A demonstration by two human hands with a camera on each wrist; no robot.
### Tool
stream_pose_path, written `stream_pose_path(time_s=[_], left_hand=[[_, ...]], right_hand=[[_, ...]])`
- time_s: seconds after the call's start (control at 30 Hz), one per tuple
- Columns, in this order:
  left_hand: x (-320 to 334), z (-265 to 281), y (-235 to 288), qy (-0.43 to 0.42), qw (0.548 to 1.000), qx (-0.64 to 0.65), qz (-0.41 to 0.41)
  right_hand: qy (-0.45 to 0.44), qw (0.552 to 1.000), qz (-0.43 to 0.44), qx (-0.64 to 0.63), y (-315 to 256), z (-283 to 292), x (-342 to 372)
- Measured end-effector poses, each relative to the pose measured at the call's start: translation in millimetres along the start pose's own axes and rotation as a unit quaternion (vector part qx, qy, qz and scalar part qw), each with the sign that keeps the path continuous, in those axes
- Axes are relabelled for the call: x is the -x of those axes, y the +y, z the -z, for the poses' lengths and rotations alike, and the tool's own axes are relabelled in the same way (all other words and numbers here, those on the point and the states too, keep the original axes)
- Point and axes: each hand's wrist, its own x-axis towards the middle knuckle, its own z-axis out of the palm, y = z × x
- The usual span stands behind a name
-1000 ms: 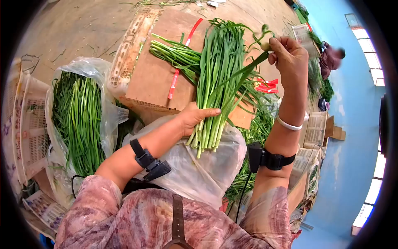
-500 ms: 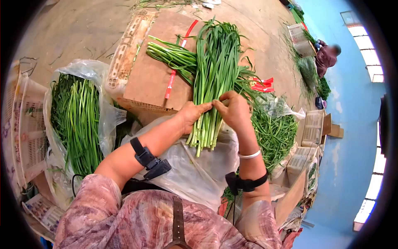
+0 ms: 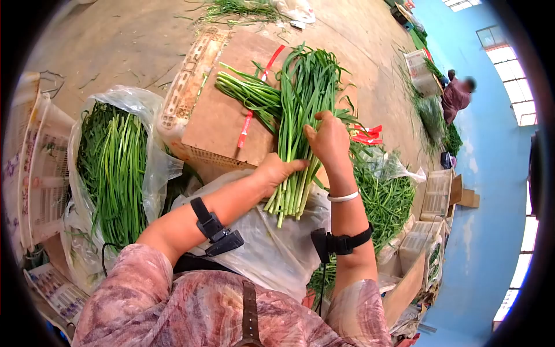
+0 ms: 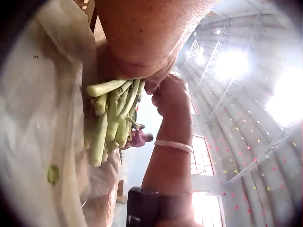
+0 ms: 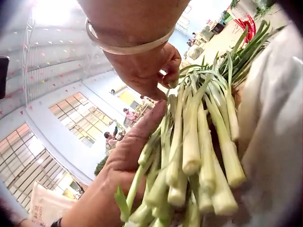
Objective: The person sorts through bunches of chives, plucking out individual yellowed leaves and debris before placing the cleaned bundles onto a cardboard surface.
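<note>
A bunch of garlic chives [image 3: 300,124] lies across the brown board, its pale cut ends [image 5: 191,161] pointing toward the person. The left hand [image 3: 283,172] grips it near those ends, the thumb laid over the stalks. Above the bunch, the right hand [image 3: 330,141] has its fingers bent at the leaves, close by the left thumb. Whether a leaf is pinched between its fingertips I cannot tell. A smaller bunch of chives [image 3: 245,91] lies crosswise on the board, partly under the larger one. The left wrist view shows the cut ends [image 4: 111,118] below the left hand.
The board [image 3: 211,127] sits on a plastic crate [image 3: 173,115], with red tape strips [image 3: 367,136] at its right. Chives fill a clear bag [image 3: 113,168] at left; loose greens [image 3: 381,191] lie at right. Another person [image 3: 457,98] is farther back.
The right hand drew back from the far right, where it pinched a long leaf, to the bunch, then shifted slightly up the leaves. The left hand keeps its grip.
</note>
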Motion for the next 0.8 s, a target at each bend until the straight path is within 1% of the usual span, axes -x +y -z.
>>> stream_pose_path(time_s=[0.03,0.07,0.1,0.17,0.2,0.27,0.3,0.37,0.43,0.5,0.53,0.57,0.63,0.67,0.7,0.73,0.77,0.8], left_hand=[[1,-2,0,0.014,0.998,-0.047,-0.03],[2,-4,-1,0.007,0.998,-0.035,-0.048],[4,-7,1,0.018,0.997,-0.057,-0.051],[7,-14,2,0.04,0.994,-0.086,-0.054],[6,-14,1,0.04,0.994,-0.088,-0.054],[4,-15,0,0.048,0.988,-0.135,-0.058],[7,-19,4,0.055,0.986,-0.143,-0.06],[8,-19,4,0.065,0.984,-0.152,-0.066],[5,-17,2,0.075,0.981,-0.17,-0.061],[2,-15,3,0.087,0.977,-0.187,-0.054],[2,-14,3,0.091,0.975,-0.196,-0.041],[2,-15,2,0.095,0.973,-0.207,-0.027],[-6,-11,-6,0.095,0.974,-0.202,-0.028],[-8,-9,-9,0.089,0.975,-0.198,-0.043],[-6,-10,-8,0.085,0.976,-0.193,-0.057],[-5,-12,-6,0.094,0.972,-0.209,-0.049],[-4,-12,-5,0.093,0.972,-0.212,-0.044],[-4,-11,-4,0.094,0.974,-0.201,-0.033]], right_hand=[[0.003,1.0,-0.003,0.023,-2,0,-9],[0.029,0.999,0.012,-0.009,1,-3,-20],[0.049,0.998,0.035,-0.017,-5,4,-31],[0.075,0.991,0.094,-0.063,-9,-4,-59],[0.077,0.991,0.093,-0.064,-14,-10,-72],[-0.002,0.999,0.03,-0.011,-25,-25,-97],[-0.001,0.999,0.032,-0.013,-25,-30,-105],[-0.121,0.992,0.022,0.005,-26,-45,-117],[-0.114,0.993,0.023,-0.002,-19,-54,-126],[-0.043,0.996,0.018,-0.079,-7,-55,-131],[-0.039,0.991,0.031,-0.121,-2,-49,-134],[-0.064,0.985,0.016,-0.161,2,-43,-136],[-0.137,0.957,-0.046,-0.253,-7,-18,-133],[-0.137,0.956,-0.051,-0.253,-10,-12,-132],[-0.155,0.933,-0.081,-0.315,-13,-10,-132],[-0.171,0.904,-0.111,-0.377,-15,-11,-133],[-0.169,0.902,-0.117,-0.379,-17,-17,-132],[-0.156,0.864,-0.162,-0.451,-19,-26,-133]])
